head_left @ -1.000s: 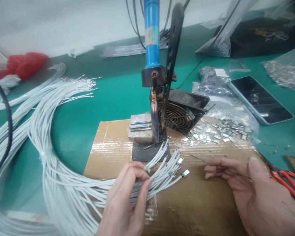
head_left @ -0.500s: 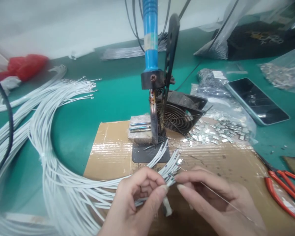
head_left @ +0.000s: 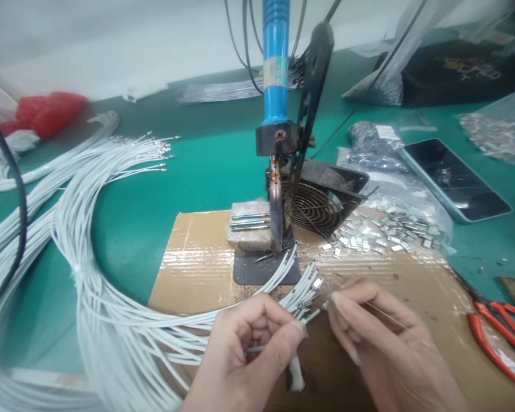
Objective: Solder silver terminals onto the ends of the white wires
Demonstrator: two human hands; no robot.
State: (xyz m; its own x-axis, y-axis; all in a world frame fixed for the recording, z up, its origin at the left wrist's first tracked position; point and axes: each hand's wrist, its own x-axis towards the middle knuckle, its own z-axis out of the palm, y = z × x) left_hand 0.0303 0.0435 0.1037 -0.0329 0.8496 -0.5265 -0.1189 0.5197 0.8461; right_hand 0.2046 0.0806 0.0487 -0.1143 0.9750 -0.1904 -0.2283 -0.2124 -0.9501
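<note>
My left hand (head_left: pixel 253 349) is closed, thumb and index finger pinching a white cable (head_left: pixel 313 316) just behind its end. Part of a bundle of white cables (head_left: pixel 171 326) passes behind this hand. Close by on the right, my right hand (head_left: pixel 377 337) has its thumb and index finger pressed together at the cable's tip, where a small end piece (head_left: pixel 324 306) shows. A thin silvery wire, like solder wire (head_left: pixel 384 316), runs across the right fingers. Above the hands, a blue-handled soldering iron (head_left: pixel 275 103) points downward in a stand.
A black fan (head_left: pixel 317 206) stands behind the iron on cardboard (head_left: pixel 189 246). Small metal pieces (head_left: pixel 386 232) lie scattered to its right, beside a phone (head_left: pixel 455 180). Red-handled cutters (head_left: pixel 493 326) rest at the right. A red bag (head_left: pixel 51 114) lies far left.
My right hand has drawn its fingertips together and turned at the cable's tip. Both hands have shifted slightly right, and more of the cable's end shows between them.
</note>
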